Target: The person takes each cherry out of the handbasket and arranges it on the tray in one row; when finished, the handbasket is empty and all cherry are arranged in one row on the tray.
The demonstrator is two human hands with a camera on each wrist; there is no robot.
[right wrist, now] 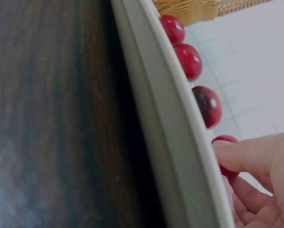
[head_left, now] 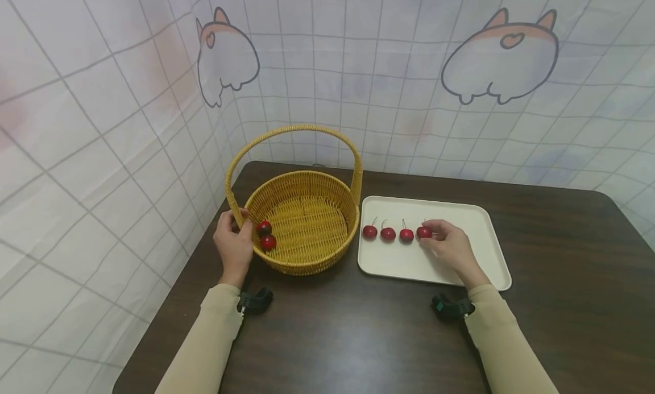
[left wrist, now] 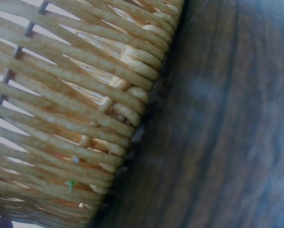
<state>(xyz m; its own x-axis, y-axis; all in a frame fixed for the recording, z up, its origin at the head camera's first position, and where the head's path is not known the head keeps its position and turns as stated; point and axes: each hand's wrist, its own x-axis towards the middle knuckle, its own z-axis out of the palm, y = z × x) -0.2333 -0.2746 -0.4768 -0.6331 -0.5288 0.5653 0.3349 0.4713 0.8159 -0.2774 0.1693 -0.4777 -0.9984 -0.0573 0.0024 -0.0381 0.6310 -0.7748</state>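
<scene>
My left hand (head_left: 234, 243) grips the left rim of a yellow wicker basket (head_left: 307, 263), just at the foot of its tall arched handle (head_left: 297, 128). Two red cherries (head_left: 268, 243) lie inside against the left wall, close to that hand. On a white tray (head_left: 394, 266) to the right, several stemmed cherries (head_left: 388, 234) form a row. At the row's right end my right hand (head_left: 450, 249) pinches a cherry (head_left: 423, 232) between thumb and fingers. The right wrist view shows the thumb pressed on this cherry (right wrist: 229, 173), low behind the tray's rim.
Both stand on a dark wood table (head_left: 338, 337), the tray right beside the basket. A white grid-patterned cloth (head_left: 399, 127) hangs behind and along the left side. Each wrist wears a black band (head_left: 255, 301).
</scene>
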